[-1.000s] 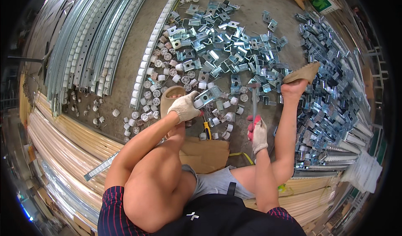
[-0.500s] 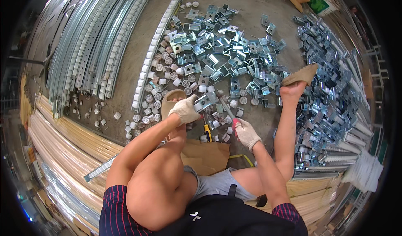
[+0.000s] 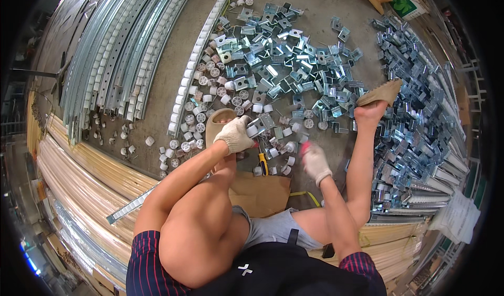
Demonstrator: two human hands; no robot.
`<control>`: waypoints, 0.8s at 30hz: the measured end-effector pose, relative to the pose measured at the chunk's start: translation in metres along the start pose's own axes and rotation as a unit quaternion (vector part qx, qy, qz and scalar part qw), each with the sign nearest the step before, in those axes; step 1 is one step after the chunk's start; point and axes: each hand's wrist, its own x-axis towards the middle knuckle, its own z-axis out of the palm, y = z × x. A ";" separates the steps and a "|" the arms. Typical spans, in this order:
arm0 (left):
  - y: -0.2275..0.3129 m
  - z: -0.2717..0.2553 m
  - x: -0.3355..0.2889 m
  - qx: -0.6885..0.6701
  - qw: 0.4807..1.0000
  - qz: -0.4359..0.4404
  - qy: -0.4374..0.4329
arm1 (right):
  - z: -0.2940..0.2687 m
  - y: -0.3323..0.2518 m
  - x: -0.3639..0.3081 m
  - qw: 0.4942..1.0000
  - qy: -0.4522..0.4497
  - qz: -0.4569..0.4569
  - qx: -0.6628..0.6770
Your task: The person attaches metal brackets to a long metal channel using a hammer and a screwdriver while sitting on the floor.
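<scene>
My left hand (image 3: 234, 135), in a pale knit glove, is closed around a shiny metal bracket (image 3: 265, 120) with a white roller at its near end. My right hand (image 3: 317, 163), also gloved, grips a red-handled tool (image 3: 305, 147). Motion blurs the tool's shaft, and its kind is unclear. The tool is to the right of the bracket, apart from it. Below the bracket a yellow and black screwdriver (image 3: 263, 163) lies among loose white rollers (image 3: 201, 117).
A heap of metal brackets (image 3: 294, 60) spreads ahead, and a second pile (image 3: 415, 112) lies at right. One roller track (image 3: 195, 60) stretches away on the left, beside stacked tracks (image 3: 121, 49). Cardboard (image 3: 257, 193) lies between my legs. Wrapped long strips (image 3: 79, 175) lie at lower left.
My right hand has swung the red-handled tool right and back, away from the bracket. My left hand keeps its hold on the bracket, and the view has shifted slightly.
</scene>
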 end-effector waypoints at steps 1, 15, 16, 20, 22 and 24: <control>-0.021 0.000 -0.005 0.008 1.000 -0.027 0.003 | 0.031 -0.033 -0.017 0.990 -0.105 -0.037 -0.091; -0.014 -0.004 -0.036 0.000 0.995 -0.028 0.095 | 0.032 -0.020 -0.007 0.965 0.102 -0.098 -0.219; -0.014 -0.008 -0.043 0.004 0.991 -0.011 0.130 | 0.031 -0.025 -0.009 0.954 0.118 -0.098 -0.258; -0.082 0.004 -0.097 -0.087 0.964 -0.007 0.252 | 0.027 -0.014 -0.008 0.915 0.151 -0.116 -0.355; -0.110 -0.002 -0.130 -0.054 0.970 -0.101 0.214 | 0.031 -0.009 -0.003 0.904 0.142 -0.145 -0.377; -0.142 -0.004 -0.171 -0.047 0.970 -0.172 0.165 | 0.039 -0.029 -0.006 0.857 0.118 -0.071 -0.497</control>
